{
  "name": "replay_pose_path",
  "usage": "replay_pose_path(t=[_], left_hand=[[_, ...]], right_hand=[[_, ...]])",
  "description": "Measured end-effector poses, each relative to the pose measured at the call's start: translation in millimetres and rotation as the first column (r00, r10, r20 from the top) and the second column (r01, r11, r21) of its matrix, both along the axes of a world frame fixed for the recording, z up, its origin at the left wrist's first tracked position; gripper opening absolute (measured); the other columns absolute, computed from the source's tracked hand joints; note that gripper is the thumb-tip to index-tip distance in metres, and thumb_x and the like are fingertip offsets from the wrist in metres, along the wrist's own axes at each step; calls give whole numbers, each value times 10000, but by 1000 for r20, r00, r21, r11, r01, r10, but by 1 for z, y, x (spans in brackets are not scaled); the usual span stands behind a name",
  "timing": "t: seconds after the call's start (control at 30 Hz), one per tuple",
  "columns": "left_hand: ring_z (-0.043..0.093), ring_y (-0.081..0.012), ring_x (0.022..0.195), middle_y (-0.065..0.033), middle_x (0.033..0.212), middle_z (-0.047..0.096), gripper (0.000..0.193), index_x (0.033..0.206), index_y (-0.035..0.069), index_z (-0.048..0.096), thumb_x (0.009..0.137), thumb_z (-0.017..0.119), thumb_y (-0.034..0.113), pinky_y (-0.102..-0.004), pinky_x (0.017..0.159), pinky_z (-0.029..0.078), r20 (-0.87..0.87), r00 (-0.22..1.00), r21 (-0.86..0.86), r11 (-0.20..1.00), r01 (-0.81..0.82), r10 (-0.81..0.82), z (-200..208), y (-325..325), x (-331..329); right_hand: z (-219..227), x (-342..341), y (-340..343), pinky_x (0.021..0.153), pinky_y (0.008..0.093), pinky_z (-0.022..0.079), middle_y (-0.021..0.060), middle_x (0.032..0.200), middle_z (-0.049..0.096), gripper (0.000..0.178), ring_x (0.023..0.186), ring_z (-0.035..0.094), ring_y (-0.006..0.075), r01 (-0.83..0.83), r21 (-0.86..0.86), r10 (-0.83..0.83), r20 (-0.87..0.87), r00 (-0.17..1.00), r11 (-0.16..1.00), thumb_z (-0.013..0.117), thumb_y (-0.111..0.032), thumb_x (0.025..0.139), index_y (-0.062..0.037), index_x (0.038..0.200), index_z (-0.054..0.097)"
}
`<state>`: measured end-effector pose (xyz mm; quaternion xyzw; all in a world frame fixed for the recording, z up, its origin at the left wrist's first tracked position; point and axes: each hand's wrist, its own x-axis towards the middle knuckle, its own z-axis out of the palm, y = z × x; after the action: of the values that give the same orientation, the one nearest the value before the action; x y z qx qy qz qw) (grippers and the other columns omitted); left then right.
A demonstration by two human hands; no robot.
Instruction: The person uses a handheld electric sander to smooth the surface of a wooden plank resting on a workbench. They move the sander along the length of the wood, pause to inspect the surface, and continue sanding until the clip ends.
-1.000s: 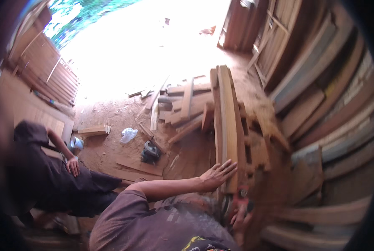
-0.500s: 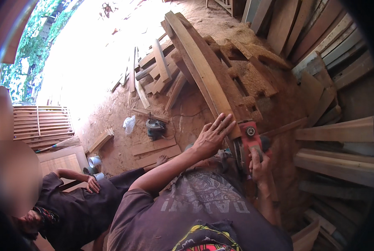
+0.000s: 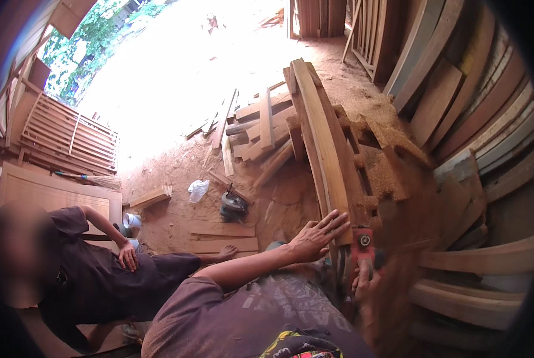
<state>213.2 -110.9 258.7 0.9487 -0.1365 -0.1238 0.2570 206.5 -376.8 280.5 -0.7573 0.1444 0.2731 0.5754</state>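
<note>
A long pale plank [image 3: 328,156] lies lengthwise on a wooden bench, running away from me. My left hand [image 3: 316,238] rests flat on its near end, fingers stretched out. Just to the right, my right hand [image 3: 362,279] is wrapped round the rear handle of a red power tool [image 3: 363,237] that looks like an electric planer. The tool sits at the near end of the bench, beside the plank's end. Its underside is hidden, and the right hand is slightly blurred.
Another person [image 3: 112,268] sits close on my left, legs stretched toward me. A dark green power tool [image 3: 233,206], a white plastic bag [image 3: 198,190] and scrap boards [image 3: 266,119] lie on the dusty floor. Stacked timber [image 3: 476,301] lines the right side. Shavings [image 3: 380,173] cover the bench's right.
My view has tilted, so the scene sits lower and further right in the picture. My left hand stays on the plank and my right hand keeps its hold on the planer.
</note>
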Motion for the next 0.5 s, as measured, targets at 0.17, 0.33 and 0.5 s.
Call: replay_pose_path(t=[0.17, 0.33, 0.5], left_hand=[[156, -304, 1657, -101, 1798, 155, 1081, 1721, 127, 182, 842, 808, 191, -485, 1178, 389, 65, 997, 44, 998, -50, 47, -4, 11, 9], [190, -330, 1643, -109, 1790, 169, 1076, 1724, 166, 179, 845, 798, 154, -507, 1182, 381, 122, 986, 95, 987, -129, 117, -4, 43, 33], [285, -361, 1603, -123, 1788, 156, 1089, 1724, 168, 173, 834, 800, 135, -510, 1160, 417, 101, 984, 130, 979, -159, 146, -3, 47, 38]], right_hand=[[2, 2, 7, 434, 274, 425, 71, 802, 647, 398, 475, 539, 89, 41, 77, -47, 77, 996, 996, 615, -342, 1076, 30, 956, 685], [11, 5, 11, 426, 281, 435, 52, 788, 622, 374, 482, 549, 93, -1, 56, -2, 66, 998, 998, 616, -327, 1076, 26, 969, 675], [-10, -2, -4, 430, 281, 446, 36, 757, 601, 339, 503, 561, 99, -5, 136, -1, 40, 999, 991, 623, -316, 1081, 22, 1067, 657]])
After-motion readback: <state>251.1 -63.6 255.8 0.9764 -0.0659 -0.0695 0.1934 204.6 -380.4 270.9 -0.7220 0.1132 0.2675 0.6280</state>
